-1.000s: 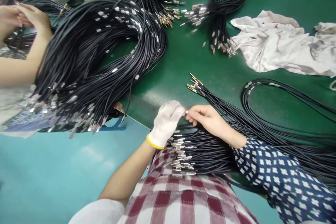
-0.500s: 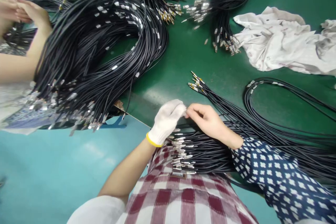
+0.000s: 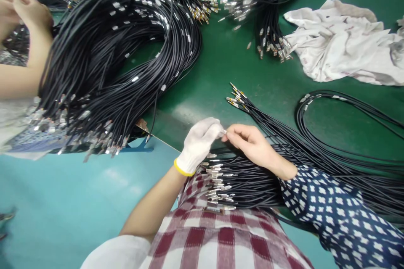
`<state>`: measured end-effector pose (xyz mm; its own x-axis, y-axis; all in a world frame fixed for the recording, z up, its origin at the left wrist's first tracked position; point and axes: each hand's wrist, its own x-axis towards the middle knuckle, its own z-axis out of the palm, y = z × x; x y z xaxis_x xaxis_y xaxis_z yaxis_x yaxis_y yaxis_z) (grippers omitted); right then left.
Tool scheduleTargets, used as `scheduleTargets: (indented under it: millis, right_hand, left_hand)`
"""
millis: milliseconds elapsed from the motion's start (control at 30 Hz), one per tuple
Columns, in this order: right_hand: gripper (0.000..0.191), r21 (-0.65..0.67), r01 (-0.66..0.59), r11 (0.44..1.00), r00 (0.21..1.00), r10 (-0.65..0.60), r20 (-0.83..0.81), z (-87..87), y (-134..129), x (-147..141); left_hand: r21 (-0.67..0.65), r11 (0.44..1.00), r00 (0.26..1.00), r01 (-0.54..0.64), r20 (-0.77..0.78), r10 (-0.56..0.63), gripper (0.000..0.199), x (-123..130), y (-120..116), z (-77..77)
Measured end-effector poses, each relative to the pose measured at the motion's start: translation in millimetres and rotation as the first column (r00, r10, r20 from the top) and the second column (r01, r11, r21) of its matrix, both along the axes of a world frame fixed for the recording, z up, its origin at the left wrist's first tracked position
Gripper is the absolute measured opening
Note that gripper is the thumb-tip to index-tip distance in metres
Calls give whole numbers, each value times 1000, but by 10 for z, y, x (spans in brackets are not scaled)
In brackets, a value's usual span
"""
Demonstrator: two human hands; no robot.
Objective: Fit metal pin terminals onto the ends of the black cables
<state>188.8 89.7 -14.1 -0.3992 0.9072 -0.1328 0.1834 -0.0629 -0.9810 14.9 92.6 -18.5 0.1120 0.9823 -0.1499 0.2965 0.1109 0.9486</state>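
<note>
My left hand (image 3: 202, 141), in a white knit glove with a yellow cuff edge, is closed in a pinch. Facing it, my right hand (image 3: 248, 141) is bare and also pinches. Between the fingertips shows a small silvery connector (image 3: 224, 131), gripped from both sides; most of it is hidden by the fingers. Just below the hands lies a bundle of black cables (image 3: 255, 183), their metal ends lined up at the table edge near my checked apron. Beyond my right hand, another group of thin cables (image 3: 261, 115) points its metal-and-yellow tips up and left.
A big coil of black cables (image 3: 186, 59) with white tags fills the left side, its connectors hanging over the table edge. Further back are more cable bundles (image 3: 265, 0) and a crumpled white cloth (image 3: 344, 46). At far left, another person's hands (image 3: 28, 12) work.
My hands have drawn very slightly apart, so more of the silvery connector shows between them. The view has shifted a little. The other person's hands have moved slightly left.
</note>
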Motion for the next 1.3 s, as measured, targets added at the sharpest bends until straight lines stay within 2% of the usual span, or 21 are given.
scheduleTargets:
  millis: [233, 300, 400, 500, 633, 833, 967, 1033, 1100, 1167, 1200, 1233, 1267, 1300]
  right_hand:
    - [32, -186, -18, 982, 996, 1, -94, -38, -32, -11]
    - [32, -200, -17, 980, 995, -3, -96, -41, -39, -15]
    - [31, -109, 19, 994, 999, -22, -26, -37, -37, -22]
    - [29, -9, 56, 998, 998, -55, 22, -38, -33, -29]
    - [28, 3, 73, 997, 997, -73, 19, -41, -48, -30]
    - [27, 5, 75, 997, 997, -75, 14, -70, -50, -21]
    - [29, 55, 28, 998, 998, -31, 56, -68, -48, -22]
    - [31, 150, -80, 985, 987, 57, 149, -14, -66, -10]
    - [29, 283, -254, 925, 930, 153, 333, 70, -86, 38]
    - [27, 380, -388, 840, 840, 152, 521, 149, -84, 140]
    - [29, 408, -395, 823, 808, 100, 581, 175, -68, 211]
    - [29, 434, -354, 829, 780, 5, 626, 188, -41, 290]
    - [27, 468, -274, 840, 722, -142, 677, 188, -5, 371]
    - [25, 492, -215, 843, 617, -273, 738, 176, 35, 450]
  left_hand:
    - [3, 1000, 1000, -12, -24, 12, 22, 7, -2, -11]
    - [-4, 1000, 999, -19, -38, 19, 22, 7, -6, -7]
    - [-34, 999, 997, -42, -63, 40, 20, 10, -12, 10]
    - [-24, 1000, 998, -16, -62, 14, 22, 15, -12, 30]
    - [3, 1000, 999, 17, -51, -17, 24, 13, -8, 35]
    - [-6, 1000, 998, 5, -58, -5, 24, 14, -13, 4]
    - [-29, 1000, 999, -5, -53, 4, 21, 19, -18, 9]
    - [-7, 1000, 999, -10, -41, 10, 23, 9, -23, 24]
    - [60, 998, 998, -20, -55, 23, 27, -11, -32, 36]
    - [158, 987, 987, 23, -160, 3, 25, -31, -50, 34]
    - [214, 972, 967, 95, -252, -39, 23, -37, -63, 25]
    - [270, 939, 928, 213, -358, -108, 21, -39, -78, 14]
    - [316, 881, 870, 353, -458, -184, 21, -37, -97, 2]
    - [345, 803, 802, 486, -541, -254, 22, -31, -117, -10]
